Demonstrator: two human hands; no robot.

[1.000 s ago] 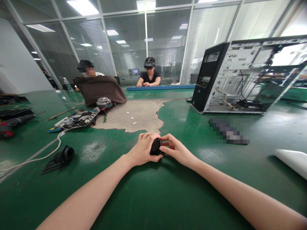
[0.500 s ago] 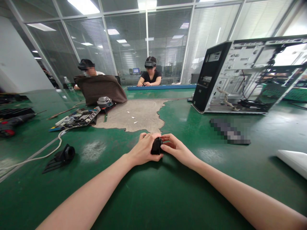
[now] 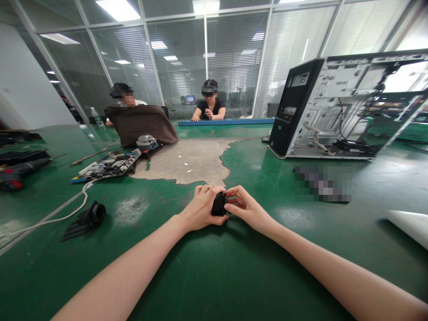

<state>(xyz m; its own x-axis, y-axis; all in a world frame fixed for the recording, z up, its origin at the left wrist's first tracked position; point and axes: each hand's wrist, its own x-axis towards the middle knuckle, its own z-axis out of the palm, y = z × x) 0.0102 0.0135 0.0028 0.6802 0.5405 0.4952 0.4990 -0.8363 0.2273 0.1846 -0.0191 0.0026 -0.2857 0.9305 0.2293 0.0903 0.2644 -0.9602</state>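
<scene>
Between my two hands sits a small black boxy part [image 3: 218,205], low over the green table [image 3: 214,267]. My left hand [image 3: 199,208] is closed round it from the left, thumb below and fingers over the top, so much of the part is hidden. From the right, the thumb and fingertips of my right hand [image 3: 249,207] are closed on its edge. Its exact kind does not show. Farther left lies a black plastic piece with a round opening and flat slats [image 3: 88,219], apart from both hands.
An open computer case [image 3: 296,107] stands at the right, near a blurred-out dark object [image 3: 321,185] and a white item [image 3: 409,227]. Leftward lie a circuit board [image 3: 109,166], a pale cable [image 3: 80,203], a power drill [image 3: 25,169] and a brown cloth [image 3: 140,125]. Two people sit opposite.
My hands and the black part stay almost in place. Across the table, the person in the middle has raised one hand toward the chest. The view has shifted very slightly.
</scene>
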